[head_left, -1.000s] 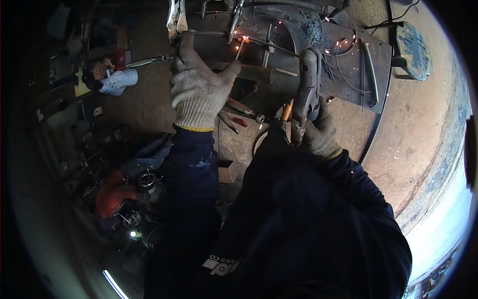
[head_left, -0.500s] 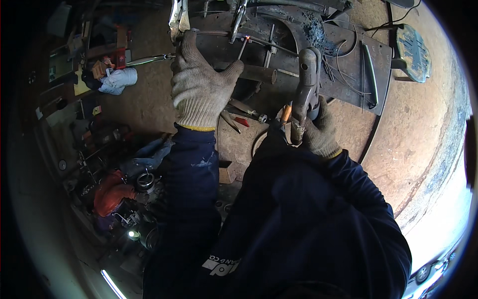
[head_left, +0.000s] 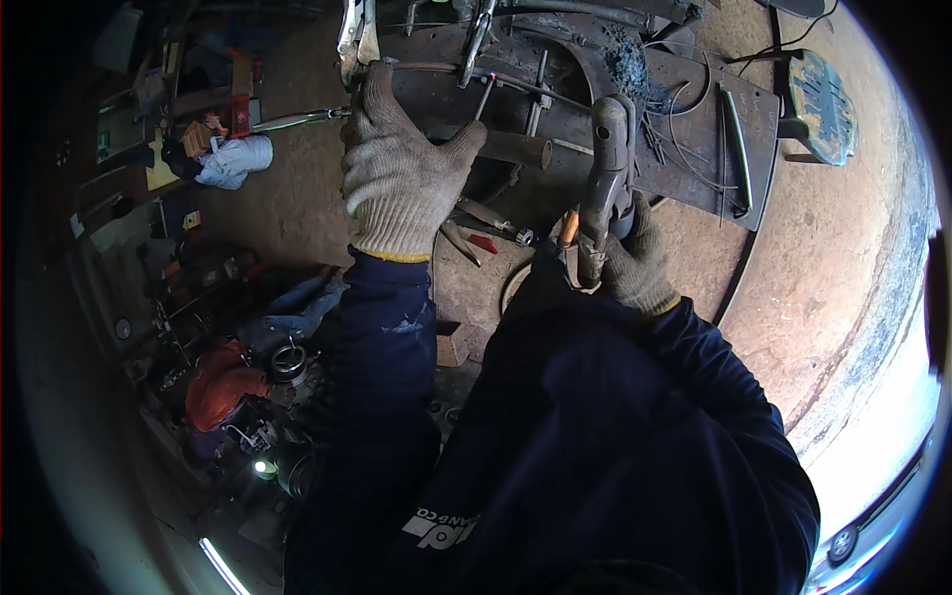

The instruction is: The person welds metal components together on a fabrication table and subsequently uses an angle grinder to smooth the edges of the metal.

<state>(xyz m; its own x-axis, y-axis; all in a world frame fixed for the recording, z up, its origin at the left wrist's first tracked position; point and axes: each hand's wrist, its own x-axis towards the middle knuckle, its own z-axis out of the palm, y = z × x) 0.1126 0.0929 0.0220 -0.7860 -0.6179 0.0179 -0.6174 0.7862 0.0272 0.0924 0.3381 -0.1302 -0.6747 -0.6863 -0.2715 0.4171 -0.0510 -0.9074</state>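
My left hand [head_left: 402,178], in a knitted glove, lies knuckles up with its fingers curled and the index finger reaching to a thin curved metal bar [head_left: 426,67]. What the curled fingers hold is hidden. Its thumb stretches right to the lower end of a short thin rod [head_left: 484,99]. That rod's upper end meets the bar at a small glowing spot [head_left: 493,76]. Locking pliers [head_left: 357,40] and a second clamp [head_left: 476,40] grip the bar. My gloved right hand [head_left: 640,263] is wrapped round a worn grey pipe-shaped tool [head_left: 607,178]. An orange-copper piece [head_left: 569,228] shows beside it.
A dark metal plate [head_left: 754,109] carries a bright bar [head_left: 738,139], thin wires and blue-grey metal shavings [head_left: 625,64]. A short pipe [head_left: 521,149] lies near my left thumb; pliers [head_left: 460,243] lie below. A worn stool [head_left: 821,104] stands right. Machinery and a red cover [head_left: 223,385] are left.
The glowing spot on the bar is dimmer and smaller. Both hands stay almost still. Through the bright opening at lower right, a car shows farther into view.
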